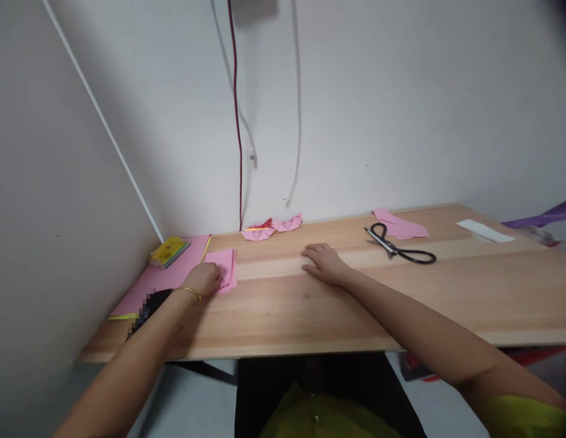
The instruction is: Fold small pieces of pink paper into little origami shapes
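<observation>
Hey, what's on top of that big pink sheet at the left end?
A yellow packet sits on the big pink sheet, and a black item overlaps its near part. What these cover, and what the left hand and forearm hide, can't be seen.

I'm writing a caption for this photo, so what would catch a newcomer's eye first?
Probably the black-handled metal scissors, lying open on the right part of the pale wooden table. Next, the folded pink paper pieces against the white wall, and the bright yellow packet on pink sheets at the far left corner.
</observation>
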Demonstrator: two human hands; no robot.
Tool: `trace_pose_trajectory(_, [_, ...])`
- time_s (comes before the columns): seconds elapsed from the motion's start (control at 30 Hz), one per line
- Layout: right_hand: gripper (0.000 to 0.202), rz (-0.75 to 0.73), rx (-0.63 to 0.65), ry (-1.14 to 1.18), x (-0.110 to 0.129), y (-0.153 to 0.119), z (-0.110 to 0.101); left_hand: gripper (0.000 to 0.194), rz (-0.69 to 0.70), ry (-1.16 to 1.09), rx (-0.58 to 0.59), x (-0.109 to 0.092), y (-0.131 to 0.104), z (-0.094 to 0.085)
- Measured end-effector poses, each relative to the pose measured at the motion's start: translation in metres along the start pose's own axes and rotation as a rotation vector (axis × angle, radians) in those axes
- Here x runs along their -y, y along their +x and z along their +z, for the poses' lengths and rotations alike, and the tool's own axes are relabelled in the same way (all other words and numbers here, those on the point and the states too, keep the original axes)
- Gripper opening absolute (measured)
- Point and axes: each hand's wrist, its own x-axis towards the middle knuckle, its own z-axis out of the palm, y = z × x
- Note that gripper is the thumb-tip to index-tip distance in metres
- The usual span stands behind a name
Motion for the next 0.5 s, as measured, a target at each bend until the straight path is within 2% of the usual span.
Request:
trace_pose_trajectory(0.13, [0.043,-0.004,-0.001,0.008,0.0,0.0,0.0,0.014,0.009,-0.102,-0.067,0.01,-0.004,-0.002])
trace_pose_trajectory(0.23, [0.042,-0.007,-0.005,0.042,-0.001,0.0,0.0,0.013,-0.045,-0.424,-0.187,0.02,-0.008,-0.016])
trace_pose_trajectory(0.3, [0.044,0.013,-0.021,0.103,-0.001,0.002,0.0,0.012,-0.009,-0.702,-0.262,0.017,-0.011,-0.03])
trace_pose_trajectory(0.37, [0.047,0.035,-0.07,0.227,0.0,0.005,-0.001,0.012,0.006,-0.991,-0.328,0.001,-0.012,-0.043])
trace_pose_trajectory(0.4, [0.05,0.045,-0.102,0.322,0.001,0.006,-0.003,0.013,0.019,-1.135,-0.32,-0.011,-0.011,-0.048])
trace_pose_trajectory(0.5, [0.055,0.072,-0.137,0.735,0.006,0.01,-0.01,0.025,0.153,-1.607,-0.176,-0.057,0.0,-0.049])
